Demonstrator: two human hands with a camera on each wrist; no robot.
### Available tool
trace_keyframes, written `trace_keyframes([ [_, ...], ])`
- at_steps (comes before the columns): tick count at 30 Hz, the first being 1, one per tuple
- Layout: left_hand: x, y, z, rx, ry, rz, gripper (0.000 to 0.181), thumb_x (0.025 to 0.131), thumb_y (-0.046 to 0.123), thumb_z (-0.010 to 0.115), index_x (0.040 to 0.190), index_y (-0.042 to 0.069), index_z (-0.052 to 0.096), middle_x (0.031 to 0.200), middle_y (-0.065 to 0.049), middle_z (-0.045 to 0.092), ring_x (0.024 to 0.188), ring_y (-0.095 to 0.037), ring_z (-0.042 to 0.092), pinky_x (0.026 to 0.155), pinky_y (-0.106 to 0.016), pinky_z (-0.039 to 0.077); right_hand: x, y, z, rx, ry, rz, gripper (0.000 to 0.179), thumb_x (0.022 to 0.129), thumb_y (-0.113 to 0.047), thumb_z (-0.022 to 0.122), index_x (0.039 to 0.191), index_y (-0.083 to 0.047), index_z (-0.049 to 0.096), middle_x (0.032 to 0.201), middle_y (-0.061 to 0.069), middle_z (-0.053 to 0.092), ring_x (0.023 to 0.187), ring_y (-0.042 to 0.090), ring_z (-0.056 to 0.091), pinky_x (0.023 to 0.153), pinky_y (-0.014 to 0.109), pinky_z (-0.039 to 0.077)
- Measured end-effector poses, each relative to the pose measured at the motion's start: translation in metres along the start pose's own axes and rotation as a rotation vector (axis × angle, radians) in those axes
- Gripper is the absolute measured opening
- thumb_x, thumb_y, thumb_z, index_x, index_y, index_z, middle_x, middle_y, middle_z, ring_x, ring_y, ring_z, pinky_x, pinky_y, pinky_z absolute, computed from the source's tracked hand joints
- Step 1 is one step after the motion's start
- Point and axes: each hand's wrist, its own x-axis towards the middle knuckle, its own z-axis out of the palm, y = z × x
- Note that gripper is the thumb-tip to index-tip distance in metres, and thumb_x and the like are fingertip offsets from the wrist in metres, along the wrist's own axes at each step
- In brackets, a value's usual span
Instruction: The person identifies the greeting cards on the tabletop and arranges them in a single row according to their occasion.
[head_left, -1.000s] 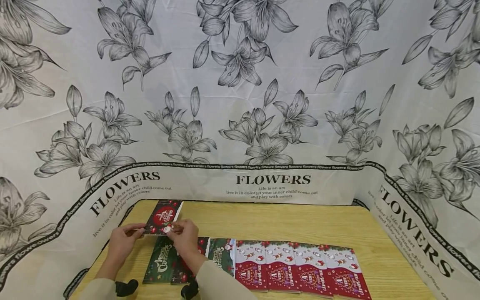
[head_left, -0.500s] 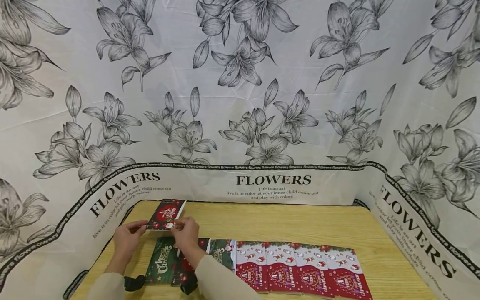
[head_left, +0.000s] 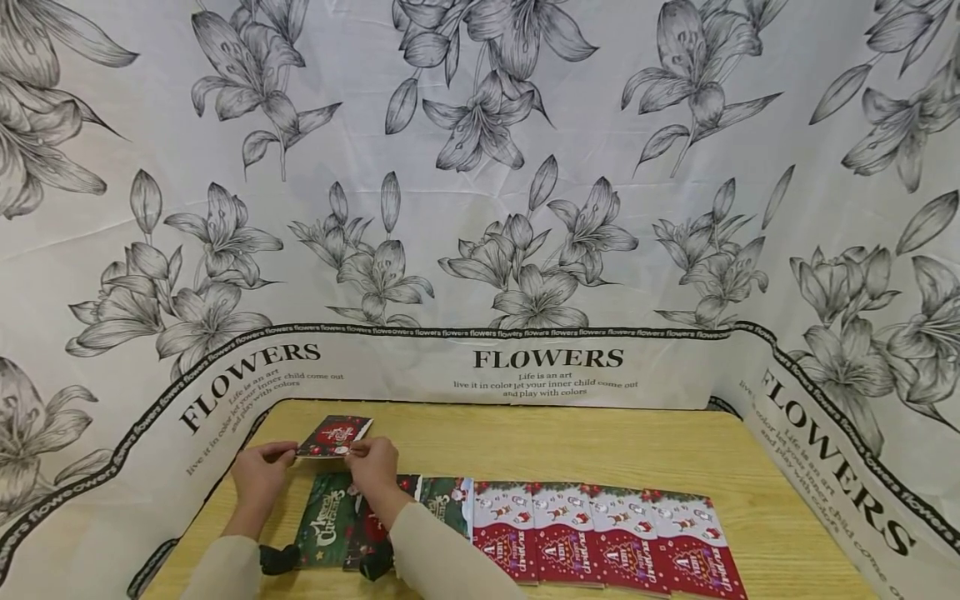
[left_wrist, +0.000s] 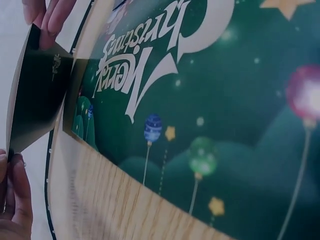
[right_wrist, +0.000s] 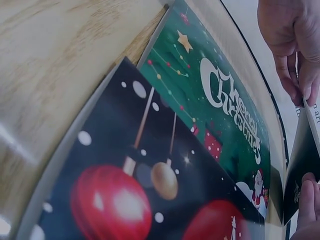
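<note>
A dark Christmas card (head_left: 333, 435) with a red round emblem is held above the back left of the table. My left hand (head_left: 261, 477) pinches its near left corner, and my right hand (head_left: 374, 471) pinches the near right corner. The card tilts, its near edge lifted. Both wrist views show its dark back face with small pale print. Just below the hands lies a green "Merry Christmas" card (head_left: 326, 523). Beside it a dark card (head_left: 409, 487) with red baubles is partly hidden by my right forearm. A second green card (head_left: 450, 507) follows to its right.
Several red-and-white Christmas cards (head_left: 563, 533) continue the row to the right, overlapping slightly. The wooden table (head_left: 570, 442) is walled by a white flower-printed cloth (head_left: 525, 250) at the back and sides. A black device (head_left: 279, 559) sits at each wrist.
The held card has shifted slightly right and its near edge has risen, so its face looks more foreshortened. Both hands keep their grip; the left has moved a little right. The row stays put.
</note>
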Motion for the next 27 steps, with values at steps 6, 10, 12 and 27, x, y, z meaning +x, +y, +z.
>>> trace_keyframes([
  [6,0.001,0.001,0.004,-0.006,0.008,-0.005,0.014,0.097,-0.001,0.070,0.105,-0.009,0.078,0.096,-0.024,0.077,0.085,-0.037,0.072,0.068,-0.029,0.049,0.002,0.001,0.001,0.040,-0.047,0.048,0.018,0.090,0.003,0.077,0.108,0.007,0.077,0.090,0.006,0.075,0.084,0.011,0.069,0.072,0.026,0.059],
  [10,0.003,0.000,0.006,-0.007,0.006,0.002,0.020,0.100,0.003,0.069,0.112,-0.011,0.075,0.100,-0.026,0.076,0.077,-0.025,0.072,0.065,-0.023,0.048,0.004,0.001,0.001,0.055,-0.101,0.113,0.026,0.093,-0.001,0.075,0.118,0.008,0.074,0.099,0.008,0.073,0.092,0.013,0.068,0.079,0.030,0.059],
  [12,0.004,-0.001,0.008,-0.007,0.010,0.006,0.021,0.100,0.004,0.068,0.114,-0.011,0.075,0.100,-0.026,0.075,0.076,-0.023,0.071,0.062,-0.020,0.046,0.005,0.001,0.002,0.056,-0.120,0.155,0.029,0.094,-0.003,0.075,0.121,0.007,0.072,0.102,0.007,0.071,0.094,0.013,0.066,0.082,0.032,0.059],
  [27,0.004,0.002,0.011,-0.029,-0.052,-0.087,0.031,0.106,0.006,0.055,0.124,-0.015,0.068,0.127,-0.036,0.064,0.122,-0.053,0.056,0.101,-0.061,0.046,0.004,0.002,0.005,0.031,-0.258,0.292,0.042,0.102,-0.020,0.070,0.129,0.011,0.062,0.123,0.019,0.065,0.119,0.036,0.061,0.103,0.055,0.050],
])
